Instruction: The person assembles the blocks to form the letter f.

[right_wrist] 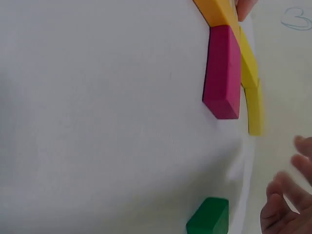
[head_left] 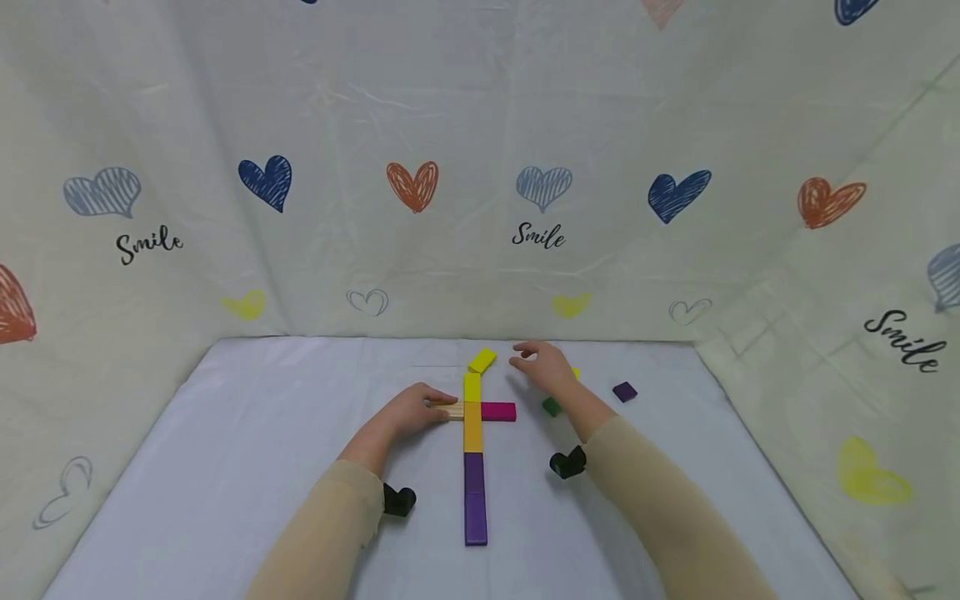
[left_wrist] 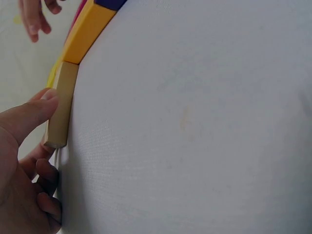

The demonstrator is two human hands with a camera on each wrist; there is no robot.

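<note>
My left hand pinches a plain wooden block between thumb and fingers; the block's far end meets the orange block. On the opposite side of the orange block lies a magenta block, forming a cross. A yellow block continues the line beyond it, and a second yellow block sits angled at its end. Two purple blocks extend the line toward me. My right hand hovers to the right of the angled yellow block, fingers loosely bent, holding nothing.
A green block lies below the right forearm, and a yellow piece is partly hidden behind that wrist. Farther right is a dark purple block. A heart-printed cloth hangs behind the white table.
</note>
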